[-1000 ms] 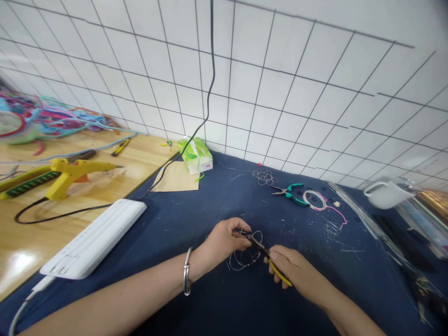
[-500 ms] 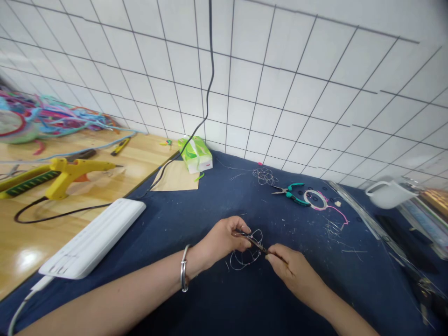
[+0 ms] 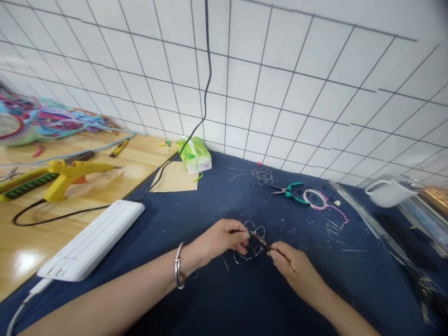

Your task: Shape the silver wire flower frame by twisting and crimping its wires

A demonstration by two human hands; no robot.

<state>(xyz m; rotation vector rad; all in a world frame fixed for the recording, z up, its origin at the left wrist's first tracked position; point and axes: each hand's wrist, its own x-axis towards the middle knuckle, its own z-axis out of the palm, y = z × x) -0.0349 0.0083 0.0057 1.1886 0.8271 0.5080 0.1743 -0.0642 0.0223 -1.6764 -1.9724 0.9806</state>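
My left hand (image 3: 229,237), a silver bangle at its wrist, is closed in a pinch on a looped wire piece (image 3: 259,231) bent into thin silver petals. Wrapped round the handles of slim dark pliers (image 3: 261,240) is my right hand (image 3: 289,261). The pliers' jaws point up and left and meet the wire just beside my left fingertips. Lower loops of the wire show beneath the tool, above the dark blue cloth (image 3: 259,303). My left fingers hide part of the wire.
Teal-handled pliers (image 3: 290,192), a wire flower (image 3: 264,176) and a white ring spool (image 3: 315,199) lie farther back. On the left are a white power strip (image 3: 93,240), a yellow glue gun (image 3: 72,176) and a tissue pack (image 3: 194,156). A white mug (image 3: 390,192) stands right.
My left fingertips have drawn slightly left from the pliers' jaws, and more of the wire loops shows. The right hand has shifted slightly to the right, still holding the pliers.
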